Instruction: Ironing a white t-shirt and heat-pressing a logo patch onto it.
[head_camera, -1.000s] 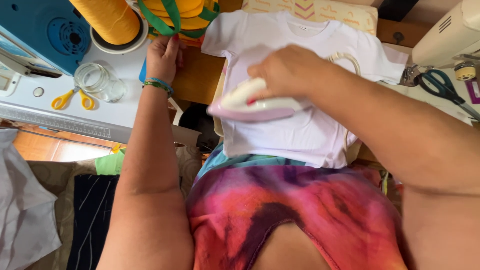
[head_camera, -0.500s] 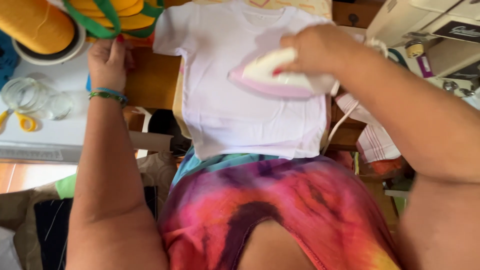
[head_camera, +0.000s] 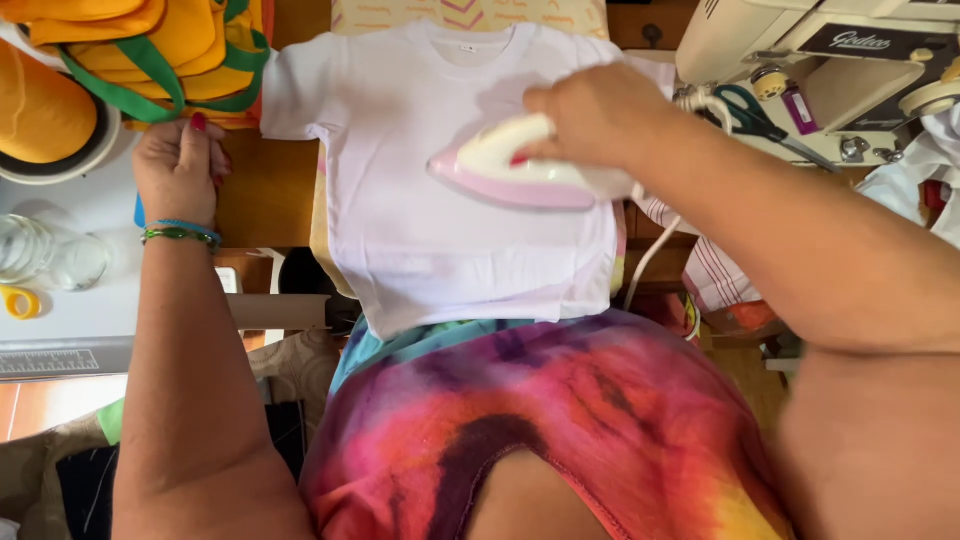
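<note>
A small white t-shirt (head_camera: 450, 210) lies flat on a narrow padded board (head_camera: 470, 14) in front of me. My right hand (head_camera: 590, 115) grips the handle of a white and pink iron (head_camera: 515, 170), whose pointed tip faces left over the shirt's chest. A white cord (head_camera: 650, 262) hangs down from the iron at the shirt's right edge. My left hand (head_camera: 180, 165), with bracelets at the wrist, rests on the wooden surface left of the shirt, its fingers touching a stack of yellow fabric with green straps (head_camera: 180, 60).
A sewing machine (head_camera: 830, 60) with scissors (head_camera: 745, 112) stands at the top right. An orange thread cone (head_camera: 45, 110), glass jars (head_camera: 50, 255) and small yellow scissors (head_camera: 15, 300) sit on a white table at the left. My tie-dye clothing (head_camera: 560, 430) fills the foreground.
The iron has moved from the shirt's left side to its upper right, then back toward the chest. My left hand has stayed by the yellow fabric while the view shifted.
</note>
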